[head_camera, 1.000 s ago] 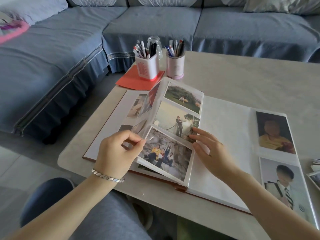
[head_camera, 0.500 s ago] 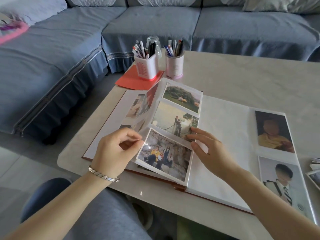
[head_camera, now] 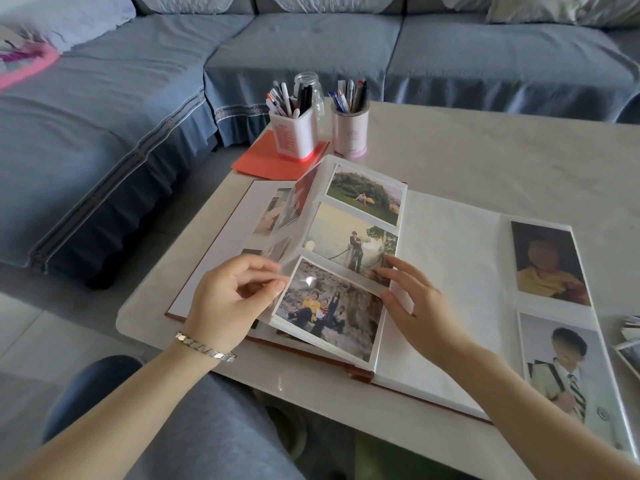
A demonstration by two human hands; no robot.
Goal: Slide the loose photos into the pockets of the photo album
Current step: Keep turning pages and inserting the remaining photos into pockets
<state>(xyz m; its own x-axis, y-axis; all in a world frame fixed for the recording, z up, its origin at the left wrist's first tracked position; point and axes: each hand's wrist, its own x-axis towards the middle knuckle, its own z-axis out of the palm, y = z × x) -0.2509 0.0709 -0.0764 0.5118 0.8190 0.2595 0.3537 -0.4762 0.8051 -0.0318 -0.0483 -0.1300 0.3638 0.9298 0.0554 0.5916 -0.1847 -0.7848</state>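
The photo album (head_camera: 450, 271) lies open on the pale table (head_camera: 502, 150). One pocket page (head_camera: 349, 237) stands lifted near the spine and carries three photos. My left hand (head_camera: 228, 299) pinches the left edge of that page beside its lowest photo, a group in front of rocks (head_camera: 329, 306). My right hand (head_camera: 415, 299) rests with straight fingers on the right edge of the same photo. Two portrait photos (head_camera: 547, 261) fill pockets on the right-hand page. Loose photos (head_camera: 630, 337) show at the right edge of the table.
Two pen holders (head_camera: 294, 133) full of pens, a glass jar (head_camera: 308, 84) and a red card (head_camera: 273, 157) stand beyond the album. A blue sofa (head_camera: 311, 46) wraps round the far and left sides of the table. My knees are under the near edge.
My left hand has shifted slightly along the lifted page's edge and the page has tipped a little. My right hand stays by the lowest photo.
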